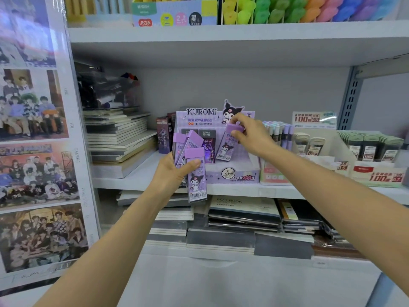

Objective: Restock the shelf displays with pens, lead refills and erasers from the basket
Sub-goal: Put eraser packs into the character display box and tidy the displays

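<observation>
Head view: my right hand (252,136) fingers pinch refill (226,146) cap over box (236,176); left hand (170,173) fingers curl round three more refills (196,181). Box part-filled; I judge restock early.

a stationery shop: white retail shelving (221,34) holding branded display boxes (234,173) of barcoded lead refills (367,149), stacked notebooks (119,138), colourful pens (309,9) above.

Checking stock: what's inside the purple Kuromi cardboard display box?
Two dark refill cases stand inside; right hand holds a purple-capped clear case there. Left hand's purple cases hide the box's left.
</observation>
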Demonstrator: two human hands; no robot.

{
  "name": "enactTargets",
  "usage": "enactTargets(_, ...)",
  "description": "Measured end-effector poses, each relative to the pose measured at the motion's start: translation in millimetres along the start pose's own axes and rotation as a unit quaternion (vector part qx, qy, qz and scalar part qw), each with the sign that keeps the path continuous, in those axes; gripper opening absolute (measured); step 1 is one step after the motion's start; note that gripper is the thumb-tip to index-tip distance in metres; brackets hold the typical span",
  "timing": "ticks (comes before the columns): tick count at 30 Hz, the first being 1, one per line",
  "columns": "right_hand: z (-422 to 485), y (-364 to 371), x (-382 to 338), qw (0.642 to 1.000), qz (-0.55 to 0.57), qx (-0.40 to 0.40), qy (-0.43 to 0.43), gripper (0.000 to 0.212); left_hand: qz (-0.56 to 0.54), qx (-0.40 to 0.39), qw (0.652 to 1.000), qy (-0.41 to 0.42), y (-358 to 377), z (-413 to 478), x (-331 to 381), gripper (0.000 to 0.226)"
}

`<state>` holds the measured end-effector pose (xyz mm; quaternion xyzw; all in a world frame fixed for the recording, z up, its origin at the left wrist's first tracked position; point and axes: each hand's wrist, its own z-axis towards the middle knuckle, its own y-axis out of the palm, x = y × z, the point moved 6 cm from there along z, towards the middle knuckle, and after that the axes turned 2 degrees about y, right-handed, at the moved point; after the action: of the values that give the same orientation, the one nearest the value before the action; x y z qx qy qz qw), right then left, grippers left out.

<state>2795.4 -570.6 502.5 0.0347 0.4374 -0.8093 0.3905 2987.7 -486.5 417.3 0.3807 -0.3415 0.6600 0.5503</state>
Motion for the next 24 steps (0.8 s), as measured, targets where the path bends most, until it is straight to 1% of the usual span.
enactTargets(4,11.8,3.7,-4.4,0.998,-0.037,-0.055,-0.021,0.021,0.016,-0.017,1.0,-0.012,0.4,-2.6,-5.8,0.019)
enactTargets(6,15.8,5.5,-7.6,0.996,-0.049,-0.066,-0.029,0.02,0.009,-0.017,1.0,-0.017,-0.4,-6.8,-11.1,0.019)
enactTargets(9,17.0,7.7,-7.6,0.998,-0.044,-0.049,-0.02,0.021,-0.007,-0.012,1.0,-0.017,-1.5,-8.1,-12.5,0.022)
enactTargets(13,16.3,9.1,-3.4,0.999,-0.05,-0.015,0.002,0.022,0.027,-0.017,0.999,-0.002,-1.1,-7.8,-8.7,0.017)
enactTargets(18,19.0,14.5,-2.6,0.997,-0.073,-0.019,0.004,0.023,0.029,-0.015,0.999,-0.006,-6.2,-9.6,-6.9,0.017)
enactTargets(21,24.5,18.2,-11.6,0.996,-0.073,-0.054,-0.02,0.023,0.037,-0.008,0.999,-0.009,-18.6,-12.2,-4.5,0.016)
enactTargets(24,24.5,17.7,-19.8,0.992,-0.027,-0.113,-0.055,0.02,0.027,-0.004,0.999,-0.017,-30.6,-16.0,-4.7,0.021)
